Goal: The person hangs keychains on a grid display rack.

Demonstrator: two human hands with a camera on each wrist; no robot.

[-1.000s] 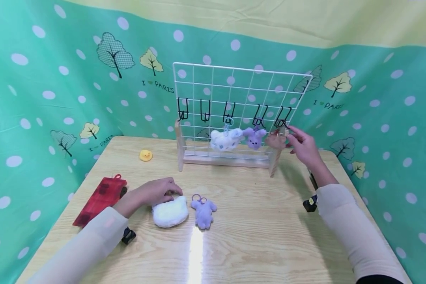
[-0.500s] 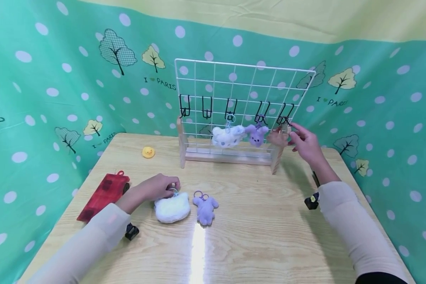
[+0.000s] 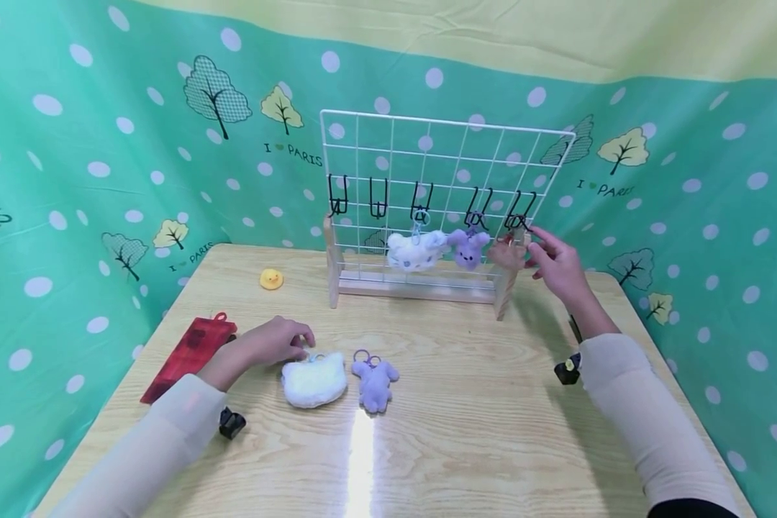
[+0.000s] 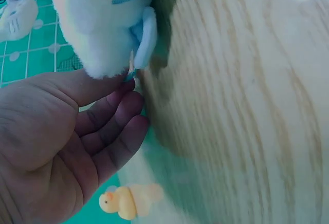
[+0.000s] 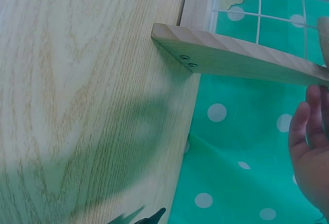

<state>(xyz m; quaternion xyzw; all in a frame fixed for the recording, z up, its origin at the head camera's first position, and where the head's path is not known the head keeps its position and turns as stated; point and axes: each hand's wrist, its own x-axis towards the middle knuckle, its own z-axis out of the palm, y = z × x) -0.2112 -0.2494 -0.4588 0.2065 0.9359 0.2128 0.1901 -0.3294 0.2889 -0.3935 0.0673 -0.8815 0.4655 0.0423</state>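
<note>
My left hand (image 3: 275,342) is at the top edge of a white plush keychain (image 3: 314,381) lying on the table. In the left wrist view, its thumb and forefinger pinch the small blue clasp (image 4: 131,74) of that plush; the thumb tip is partly hidden. A purple plush keychain (image 3: 375,385) lies just right of it. My right hand (image 3: 557,266) is at the right post (image 3: 508,288) of a wire rack, beside a brown plush (image 3: 507,255) hanging there. Its forefinger and thumb are spread apart, their tips near the post and hook. The right wrist view cuts off most of this hand.
On the white grid rack (image 3: 447,157), black hooks (image 3: 378,198) stand in a row. A white spotted plush (image 3: 416,252) and a purple one (image 3: 469,250) hang there. A yellow duck (image 3: 271,279) and a red plaid pouch (image 3: 191,356) lie at the left.
My left hand lifted slightly with the white plush's ring showing at its fingertips, then shifted a little left and down. My right hand has stayed by the rack's right post.
</note>
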